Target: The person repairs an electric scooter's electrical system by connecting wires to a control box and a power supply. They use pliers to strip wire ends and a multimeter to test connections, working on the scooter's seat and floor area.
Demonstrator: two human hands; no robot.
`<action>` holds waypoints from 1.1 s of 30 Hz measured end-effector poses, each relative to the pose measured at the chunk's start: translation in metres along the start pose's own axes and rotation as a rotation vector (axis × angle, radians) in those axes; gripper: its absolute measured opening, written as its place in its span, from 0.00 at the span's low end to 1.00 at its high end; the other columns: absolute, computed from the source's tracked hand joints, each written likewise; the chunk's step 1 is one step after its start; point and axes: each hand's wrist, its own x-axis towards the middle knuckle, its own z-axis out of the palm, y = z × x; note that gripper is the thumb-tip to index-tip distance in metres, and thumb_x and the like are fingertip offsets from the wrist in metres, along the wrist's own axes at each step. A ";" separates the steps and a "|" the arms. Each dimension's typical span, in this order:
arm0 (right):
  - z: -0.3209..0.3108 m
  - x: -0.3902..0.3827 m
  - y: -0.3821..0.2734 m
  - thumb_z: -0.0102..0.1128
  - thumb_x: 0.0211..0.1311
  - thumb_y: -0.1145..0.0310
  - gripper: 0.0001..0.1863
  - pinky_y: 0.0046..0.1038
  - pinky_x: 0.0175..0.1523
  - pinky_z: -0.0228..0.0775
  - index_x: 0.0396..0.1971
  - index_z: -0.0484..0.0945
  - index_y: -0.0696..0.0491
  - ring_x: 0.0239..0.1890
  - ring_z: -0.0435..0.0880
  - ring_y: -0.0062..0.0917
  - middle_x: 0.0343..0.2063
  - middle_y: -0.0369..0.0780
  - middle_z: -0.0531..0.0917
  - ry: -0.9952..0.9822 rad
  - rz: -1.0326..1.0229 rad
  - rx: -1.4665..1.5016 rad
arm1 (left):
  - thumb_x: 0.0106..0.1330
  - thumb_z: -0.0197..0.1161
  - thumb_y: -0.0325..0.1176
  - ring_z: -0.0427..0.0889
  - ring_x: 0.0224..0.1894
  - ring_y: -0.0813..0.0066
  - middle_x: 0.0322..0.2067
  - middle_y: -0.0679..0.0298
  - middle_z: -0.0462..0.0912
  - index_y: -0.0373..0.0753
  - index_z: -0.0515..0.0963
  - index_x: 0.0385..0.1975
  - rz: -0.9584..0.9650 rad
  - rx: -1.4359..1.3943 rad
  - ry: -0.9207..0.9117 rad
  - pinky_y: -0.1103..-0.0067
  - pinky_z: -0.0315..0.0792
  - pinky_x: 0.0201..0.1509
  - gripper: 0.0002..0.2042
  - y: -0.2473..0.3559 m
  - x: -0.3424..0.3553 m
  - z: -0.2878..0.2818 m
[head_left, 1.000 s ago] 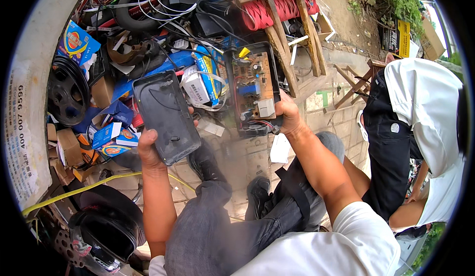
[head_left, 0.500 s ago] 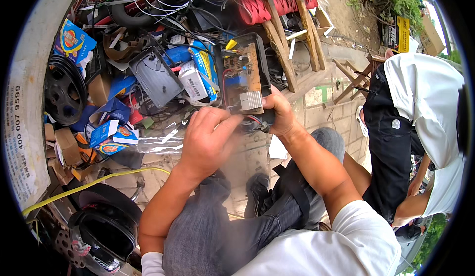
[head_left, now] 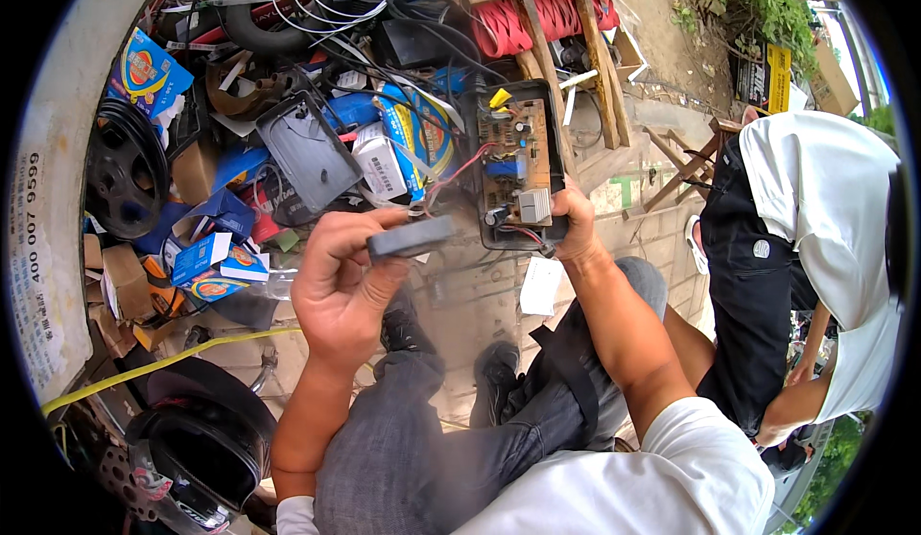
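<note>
Over paving [head_left: 624,247], left fingers [head_left: 353,227] are pinching a dark block [head_left: 413,237], right fingers [head_left: 574,211] clasping a casing [head_left: 557,132], ideally leaving red wires [head_left: 470,163] slack.

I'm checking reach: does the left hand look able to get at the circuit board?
Probably yes: the circuit board sits uncovered near the left hand, though that hand holds a dark block.

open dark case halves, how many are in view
2: one case half in the right hand; another case half lies on the pile. More may be hidden.
</note>
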 end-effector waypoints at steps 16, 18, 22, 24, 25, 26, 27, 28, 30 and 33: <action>0.001 0.008 0.007 0.51 0.44 0.69 0.37 0.25 0.51 0.72 0.60 0.65 0.62 0.45 0.79 0.25 0.47 0.42 0.78 -0.160 0.136 -0.090 | 0.69 0.60 0.34 0.83 0.42 0.69 0.41 0.60 0.82 0.40 0.73 0.44 -0.449 -0.527 0.594 0.78 0.80 0.45 0.09 -0.043 0.025 -0.066; 0.004 0.006 0.007 0.51 0.44 0.70 0.37 0.25 0.52 0.72 0.62 0.65 0.61 0.46 0.78 0.24 0.48 0.41 0.77 -0.165 0.166 -0.018 | 0.69 0.60 0.34 0.83 0.42 0.70 0.40 0.62 0.82 0.40 0.73 0.44 -0.487 -0.488 0.566 0.75 0.79 0.47 0.09 -0.054 0.024 -0.072; 0.006 -0.002 0.006 0.52 0.44 0.74 0.39 0.24 0.56 0.68 0.64 0.63 0.59 0.50 0.75 0.22 0.50 0.38 0.76 -0.213 0.125 -0.132 | 0.66 0.61 0.32 0.79 0.49 0.64 0.44 0.61 0.80 0.38 0.71 0.52 -0.379 0.025 0.560 0.67 0.69 0.60 0.16 -0.073 0.016 -0.068; 0.006 -0.005 0.007 0.53 0.44 0.74 0.39 0.24 0.59 0.65 0.64 0.63 0.59 0.53 0.73 0.22 0.52 0.37 0.75 -0.216 0.096 -0.236 | 0.64 0.63 0.33 0.75 0.55 0.58 0.48 0.56 0.79 0.35 0.69 0.58 -0.061 0.550 0.417 0.65 0.59 0.68 0.23 -0.061 0.014 -0.034; 0.010 -0.006 0.004 0.54 0.45 0.74 0.39 0.23 0.60 0.63 0.65 0.63 0.59 0.54 0.72 0.22 0.52 0.37 0.75 -0.220 0.083 -0.289 | 0.63 0.64 0.34 0.73 0.58 0.56 0.50 0.53 0.79 0.34 0.68 0.60 0.084 0.771 0.266 0.66 0.53 0.70 0.26 -0.042 0.016 -0.021; 0.011 -0.006 0.003 0.55 0.46 0.74 0.39 0.23 0.62 0.59 0.65 0.63 0.59 0.56 0.69 0.21 0.54 0.37 0.74 -0.240 0.080 -0.337 | 0.62 0.65 0.35 0.73 0.59 0.57 0.50 0.51 0.79 0.32 0.70 0.58 0.049 0.738 0.032 0.67 0.54 0.70 0.25 -0.039 0.019 -0.014; 0.015 -0.006 0.004 0.55 0.46 0.74 0.39 0.23 0.62 0.60 0.65 0.63 0.59 0.56 0.69 0.21 0.54 0.36 0.74 -0.257 0.065 -0.357 | 0.62 0.65 0.35 0.73 0.60 0.58 0.51 0.49 0.79 0.31 0.72 0.56 0.006 0.700 -0.196 0.68 0.55 0.69 0.24 -0.038 0.019 -0.009; 0.019 -0.005 0.005 0.55 0.46 0.74 0.38 0.23 0.61 0.60 0.65 0.63 0.59 0.56 0.69 0.21 0.54 0.36 0.74 -0.276 0.054 -0.374 | 0.62 0.65 0.36 0.74 0.60 0.59 0.51 0.48 0.79 0.31 0.73 0.55 -0.168 0.568 -0.202 0.69 0.56 0.69 0.23 -0.038 0.017 -0.001; 0.021 -0.004 0.006 0.55 0.47 0.75 0.38 0.23 0.60 0.61 0.65 0.63 0.60 0.55 0.70 0.21 0.54 0.36 0.74 -0.274 0.057 -0.390 | 0.61 0.67 0.37 0.80 0.52 0.61 0.45 0.50 0.82 0.30 0.75 0.51 -0.300 0.480 -0.211 0.70 0.66 0.62 0.22 -0.053 0.013 0.012; 0.013 -0.005 0.008 0.55 0.47 0.76 0.39 0.22 0.58 0.63 0.65 0.62 0.60 0.54 0.71 0.20 0.53 0.36 0.74 -0.220 0.078 -0.393 | 0.61 0.67 0.33 0.83 0.42 0.66 0.39 0.53 0.84 0.30 0.77 0.47 -0.227 0.569 -0.223 0.73 0.73 0.50 0.17 -0.070 0.004 0.013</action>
